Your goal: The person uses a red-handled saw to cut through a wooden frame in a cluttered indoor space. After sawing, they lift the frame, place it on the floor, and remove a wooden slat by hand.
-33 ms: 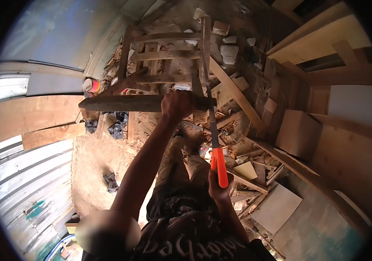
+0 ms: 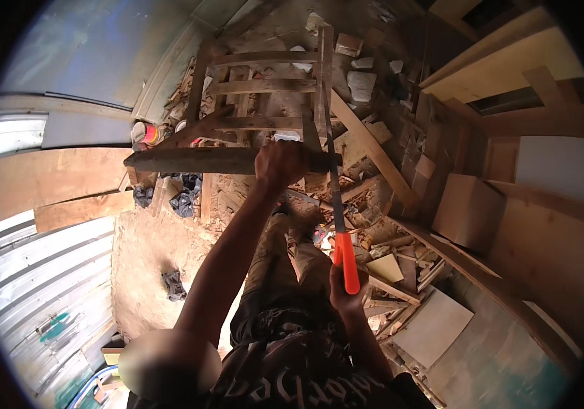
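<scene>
A handsaw with an orange handle (image 2: 349,262) is in my right hand (image 2: 344,292), its fingers wrapped round the grip. Its dark narrow blade (image 2: 337,198) points away from me, crossing the right end of a dark wooden beam (image 2: 190,161). My left hand (image 2: 282,165) is closed over the beam, a little left of the blade. The beam lies crosswise against a slatted wooden frame (image 2: 265,87), which stands beyond it. Whether the teeth have bitten into the wood is too small to tell.
Offcuts and wood scraps (image 2: 401,262) cover the ground on my right, beside a pale flat panel (image 2: 432,327). A loose plank (image 2: 374,146) slants beyond the saw. Black plastic bags (image 2: 184,201) lie at left. Wooden cabinets (image 2: 544,198) stand at far right; corrugated metal (image 2: 53,273) lines the left.
</scene>
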A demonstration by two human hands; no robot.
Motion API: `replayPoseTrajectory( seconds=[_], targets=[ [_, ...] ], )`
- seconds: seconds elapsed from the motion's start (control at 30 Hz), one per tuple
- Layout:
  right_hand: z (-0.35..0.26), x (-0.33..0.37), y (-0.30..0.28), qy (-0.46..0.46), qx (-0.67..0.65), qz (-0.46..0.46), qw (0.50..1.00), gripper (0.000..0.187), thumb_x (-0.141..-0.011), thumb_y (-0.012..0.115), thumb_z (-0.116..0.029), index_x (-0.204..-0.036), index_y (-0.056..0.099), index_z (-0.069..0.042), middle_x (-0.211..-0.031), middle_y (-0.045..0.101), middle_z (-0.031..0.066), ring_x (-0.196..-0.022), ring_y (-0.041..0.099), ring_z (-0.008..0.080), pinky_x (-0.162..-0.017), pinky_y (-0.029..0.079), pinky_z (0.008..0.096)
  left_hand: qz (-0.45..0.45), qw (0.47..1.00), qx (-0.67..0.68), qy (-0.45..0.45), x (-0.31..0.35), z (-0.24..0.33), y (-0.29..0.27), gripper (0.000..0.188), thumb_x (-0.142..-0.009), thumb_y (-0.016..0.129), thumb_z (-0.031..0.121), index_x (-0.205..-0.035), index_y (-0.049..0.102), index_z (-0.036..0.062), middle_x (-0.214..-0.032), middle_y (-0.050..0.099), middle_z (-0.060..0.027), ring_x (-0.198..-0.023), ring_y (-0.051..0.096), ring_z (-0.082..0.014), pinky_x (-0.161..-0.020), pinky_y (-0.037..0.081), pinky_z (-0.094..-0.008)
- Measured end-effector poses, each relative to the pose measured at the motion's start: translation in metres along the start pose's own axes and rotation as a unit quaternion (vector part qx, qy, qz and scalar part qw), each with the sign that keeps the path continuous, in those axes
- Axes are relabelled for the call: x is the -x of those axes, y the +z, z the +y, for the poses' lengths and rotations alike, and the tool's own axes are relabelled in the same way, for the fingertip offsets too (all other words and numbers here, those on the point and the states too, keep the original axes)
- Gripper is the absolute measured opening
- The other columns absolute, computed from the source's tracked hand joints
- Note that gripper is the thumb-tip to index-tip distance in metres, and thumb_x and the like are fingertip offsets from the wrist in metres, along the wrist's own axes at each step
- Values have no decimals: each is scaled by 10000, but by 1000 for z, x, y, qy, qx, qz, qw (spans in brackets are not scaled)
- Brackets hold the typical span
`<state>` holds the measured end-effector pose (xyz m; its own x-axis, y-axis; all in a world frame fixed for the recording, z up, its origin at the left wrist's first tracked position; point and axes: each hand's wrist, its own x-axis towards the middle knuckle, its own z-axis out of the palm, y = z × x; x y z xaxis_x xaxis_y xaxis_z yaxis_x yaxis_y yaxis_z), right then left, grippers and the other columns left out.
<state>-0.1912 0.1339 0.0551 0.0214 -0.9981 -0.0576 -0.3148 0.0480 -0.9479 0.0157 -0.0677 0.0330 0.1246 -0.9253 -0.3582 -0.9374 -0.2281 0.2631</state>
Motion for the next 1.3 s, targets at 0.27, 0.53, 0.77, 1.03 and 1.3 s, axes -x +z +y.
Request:
replayPoseTrajectory(
  seconds=[0.27, 0.53, 0.77, 1.03, 1.3],
  targets=[
    [22, -28, 33, -146, -31, 24, 988, 130, -797, 672, -10, -717, 576, -48, -633, 550, 86, -517, 539, 189, -495, 418, 305, -28, 998, 41, -25, -35, 7, -21, 417, -906, 484, 399, -962, 752, 85, -990, 720, -196, -968, 693, -382, -851, 560, -471],
    [-20, -31, -7, -19, -6, 46, 999, 203, -854, 673, -39, -693, 549, -28, -565, 513, 54, -465, 494, 140, -455, 376, 305, -48, 998, 10, -41, -30, 6, -30, 431, -906, 471, 402, -991, 746, 80, -1038, 710, -201, -997, 685, -380, -882, 552, -474],
    [-62, 0, -27, -147, 171, 83, 971, 201, -964, 594, -202, -840, 520, -62, -599, 442, -16, -508, 444, 113, -512, 367, 275, -22, 999, 1, -39, -29, 16, -26, 435, -919, 477, 411, -962, 739, 67, -1013, 716, -182, -978, 690, -362, -854, 564, -458],
    [-31, 2, -30, 54, -93, 70, 992, 174, -876, 661, -38, -729, 570, -17, -512, 479, 1, -449, 466, 86, -442, 370, 260, -15, 1000, 7, -22, -33, 13, -22, 443, -919, 465, 409, -952, 737, 60, -1002, 716, -194, -965, 691, -369, -840, 562, -476],
    [-12, 15, -9, 47, -47, -8, 998, 151, -871, 651, -39, -760, 554, -8, -582, 528, 52, -507, 487, 143, -505, 413, 309, 10, 1000, 22, -17, -29, 9, -24, 453, -913, 462, 394, -951, 726, 29, -1021, 708, -217, -987, 686, -377, -887, 538, -489]
  ],
)
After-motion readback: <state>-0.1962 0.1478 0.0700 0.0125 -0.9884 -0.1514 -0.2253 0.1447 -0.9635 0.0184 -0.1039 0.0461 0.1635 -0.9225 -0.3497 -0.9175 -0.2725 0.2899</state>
